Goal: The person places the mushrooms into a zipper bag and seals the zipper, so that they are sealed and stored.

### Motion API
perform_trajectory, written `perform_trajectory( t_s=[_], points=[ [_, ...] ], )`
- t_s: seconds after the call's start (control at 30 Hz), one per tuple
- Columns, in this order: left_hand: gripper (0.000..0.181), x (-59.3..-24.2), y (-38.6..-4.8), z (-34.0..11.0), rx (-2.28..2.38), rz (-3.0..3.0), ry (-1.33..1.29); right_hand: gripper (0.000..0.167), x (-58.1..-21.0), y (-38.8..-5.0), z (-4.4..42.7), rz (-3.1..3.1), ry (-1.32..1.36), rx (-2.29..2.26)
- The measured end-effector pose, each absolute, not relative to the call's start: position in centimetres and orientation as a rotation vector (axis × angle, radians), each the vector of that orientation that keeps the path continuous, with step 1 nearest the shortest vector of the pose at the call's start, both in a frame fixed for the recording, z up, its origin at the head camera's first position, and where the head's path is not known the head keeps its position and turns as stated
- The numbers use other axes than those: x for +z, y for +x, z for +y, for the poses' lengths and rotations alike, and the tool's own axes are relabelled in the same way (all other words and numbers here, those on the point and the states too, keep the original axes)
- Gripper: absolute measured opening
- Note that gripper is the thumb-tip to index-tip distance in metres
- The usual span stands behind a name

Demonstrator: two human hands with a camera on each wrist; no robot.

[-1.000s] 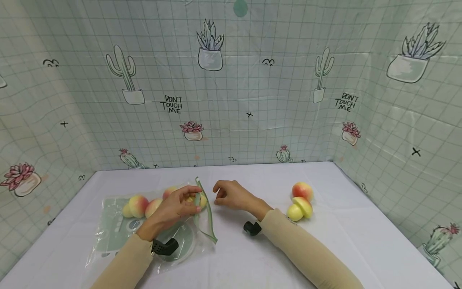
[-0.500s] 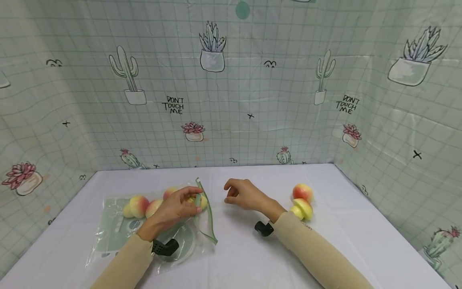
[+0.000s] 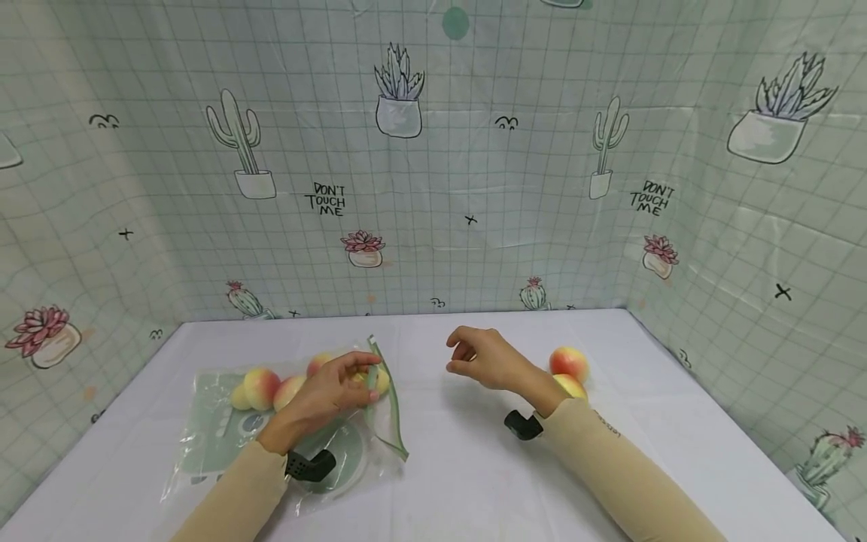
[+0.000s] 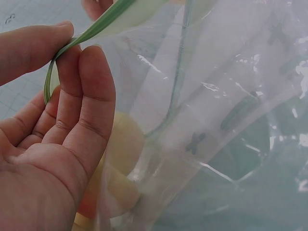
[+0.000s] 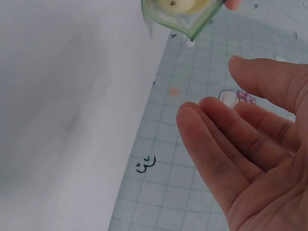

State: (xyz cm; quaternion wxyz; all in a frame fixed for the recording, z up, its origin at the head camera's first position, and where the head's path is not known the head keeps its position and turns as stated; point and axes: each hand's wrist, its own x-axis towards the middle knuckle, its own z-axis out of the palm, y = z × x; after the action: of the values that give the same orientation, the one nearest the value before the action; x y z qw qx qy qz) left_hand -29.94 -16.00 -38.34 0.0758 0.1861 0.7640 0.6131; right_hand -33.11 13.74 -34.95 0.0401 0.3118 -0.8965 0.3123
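My left hand (image 3: 332, 390) pinches the green zip edge (image 4: 107, 19) of a clear zip bag (image 3: 391, 425); the thumb and fingers sit on either side of that edge in the left wrist view. The bag lies on its side with its mouth standing agape toward the right. Inside it are several red-and-yellow peaches (image 3: 261, 388) and yellow fruits (image 4: 126, 144), partly hidden by the left hand. My right hand (image 3: 494, 361) hovers over the table right of the bag, its fingers loosely bent and holding nothing, as the right wrist view shows.
At the table's right side lie another peach (image 3: 569, 363) and a yellow fruit (image 3: 571, 385), partly covered by my right wrist. Beneath the fabric backdrop (image 3: 433, 173) spreads a white tabletop (image 3: 447, 482). A black camera is worn on each wrist.
My right hand has moved rightward, away from the bag's mouth and toward the loose fruit, and its forearm now covers part of that fruit. The left hand and bag stay in place.
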Motion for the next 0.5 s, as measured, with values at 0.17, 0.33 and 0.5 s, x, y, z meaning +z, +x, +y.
perform_trajectory(
  t_s=[0.17,0.33,0.5],
  points=[
    [0.055,-38.4,-30.0,-15.9,1.863,2.253,0.581,0.024,-34.6,-32.6,15.0,-2.732,0.952,0.953],
    [0.056,-38.4,-30.1,-15.9,1.863,2.241,0.597,0.025,-34.6,-31.8,16.1,-2.755,0.938,0.913],
    [0.055,-38.3,-29.8,-16.0,1.847,2.261,0.563,0.027,-34.6,-31.0,17.0,-2.775,0.926,0.859]
  ],
)
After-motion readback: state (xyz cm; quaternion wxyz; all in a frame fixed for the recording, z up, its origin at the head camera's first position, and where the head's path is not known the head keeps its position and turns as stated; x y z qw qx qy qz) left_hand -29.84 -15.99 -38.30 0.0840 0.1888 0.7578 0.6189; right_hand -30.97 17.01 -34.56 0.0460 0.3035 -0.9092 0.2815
